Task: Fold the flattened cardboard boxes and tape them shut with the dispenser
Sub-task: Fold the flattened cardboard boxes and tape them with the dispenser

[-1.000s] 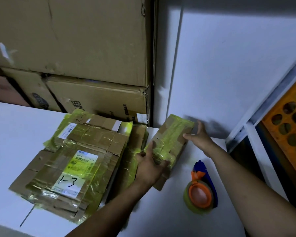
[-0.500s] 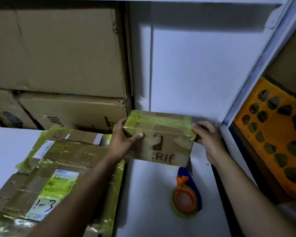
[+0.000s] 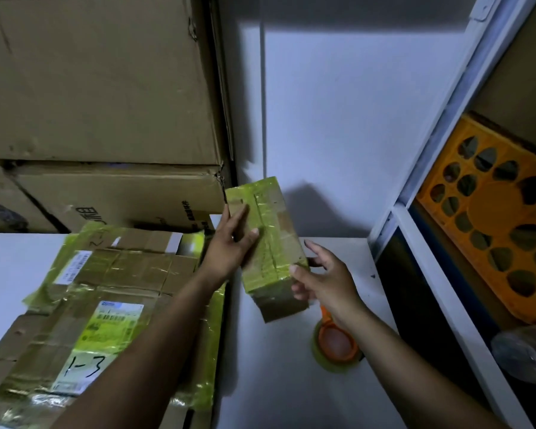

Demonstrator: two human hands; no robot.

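Observation:
A small folded cardboard box point(image 3: 271, 243), wrapped in yellowish tape, is held up above the white table point(image 3: 279, 391), its long side pointing away from me. My left hand point(image 3: 231, 243) grips its left side, thumb across the taped top. My right hand point(image 3: 322, 274) holds the near right corner, thumb on the edge and fingers under the box. The tape dispenser point(image 3: 334, 345), orange with a yellowish roll, lies on the table below my right wrist, partly hidden. A stack of flattened, taped boxes point(image 3: 106, 292), the top one marked "1-3", lies at the left.
Large brown cartons point(image 3: 99, 97) are stacked against the wall behind the flattened boxes. A white shelf frame point(image 3: 421, 193) rises at the right, with an orange perforated crate point(image 3: 495, 224) inside it. A crumpled plastic bag point(image 3: 526, 351) sits at the right edge.
The box has been lifted off the table and turned: from lying slanted, to long side facing me, to pointing away. Both hands stayed on it and shifted their grip.

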